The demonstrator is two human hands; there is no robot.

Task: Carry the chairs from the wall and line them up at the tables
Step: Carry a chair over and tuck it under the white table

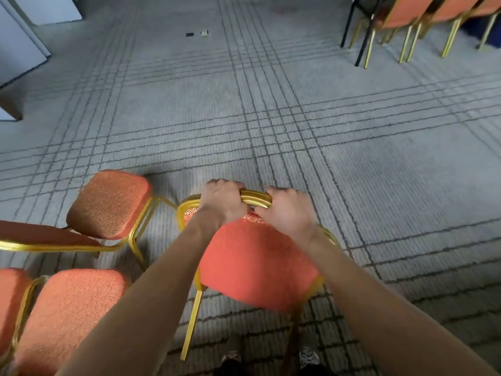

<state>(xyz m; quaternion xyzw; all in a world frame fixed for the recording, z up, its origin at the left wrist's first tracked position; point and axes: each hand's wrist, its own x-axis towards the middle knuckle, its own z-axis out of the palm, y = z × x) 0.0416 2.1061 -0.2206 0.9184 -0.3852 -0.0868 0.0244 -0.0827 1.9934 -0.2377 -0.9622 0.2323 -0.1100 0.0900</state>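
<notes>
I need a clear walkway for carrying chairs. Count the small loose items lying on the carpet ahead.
2. A black item lies far ahead on the carpet, and a pale item sits just right of it. The held chair could hide others.

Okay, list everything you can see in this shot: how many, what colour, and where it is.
held chair: one, orange-red seat, gold frame, centre
chairs at left: at least three, orange seats, gold frames, left and lower left
far chairs: at least three, orange, gold legs, top right
black legs: two, top right
small objects: two, one black, one pale, far carpet
white panels: top left
carpet: grey, dark grid lines
shoes: two, bottom edge
left hand: grips the held chair's top rail
right hand: grips the same rail
</notes>
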